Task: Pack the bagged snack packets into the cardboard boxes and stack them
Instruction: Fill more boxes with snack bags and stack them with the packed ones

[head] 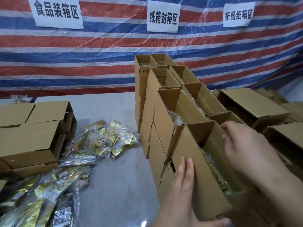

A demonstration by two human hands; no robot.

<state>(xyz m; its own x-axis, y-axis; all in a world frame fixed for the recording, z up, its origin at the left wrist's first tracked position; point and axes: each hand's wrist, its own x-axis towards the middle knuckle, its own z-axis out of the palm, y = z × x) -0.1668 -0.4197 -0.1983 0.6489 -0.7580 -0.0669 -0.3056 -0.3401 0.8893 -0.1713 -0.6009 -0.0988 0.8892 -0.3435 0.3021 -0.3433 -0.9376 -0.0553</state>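
The boxes [165,112] are brown cardboard, dull and not shiny. Their cut edges show little wavy ridges inside the card. The nearest box [195,174] has smooth flat sides. The snack bags [105,140] are thin clear plastic, crinkly and shiny, with glossy gold and black packets inside. The table [114,169] is grey and smooth, with a soft dull look. The sheet [98,51] on the wall is woven plastic with red, blue and white stripes, a bit shiny and wrinkled. The signs [57,12] on it are white paper with black writing, flat and not glossy.
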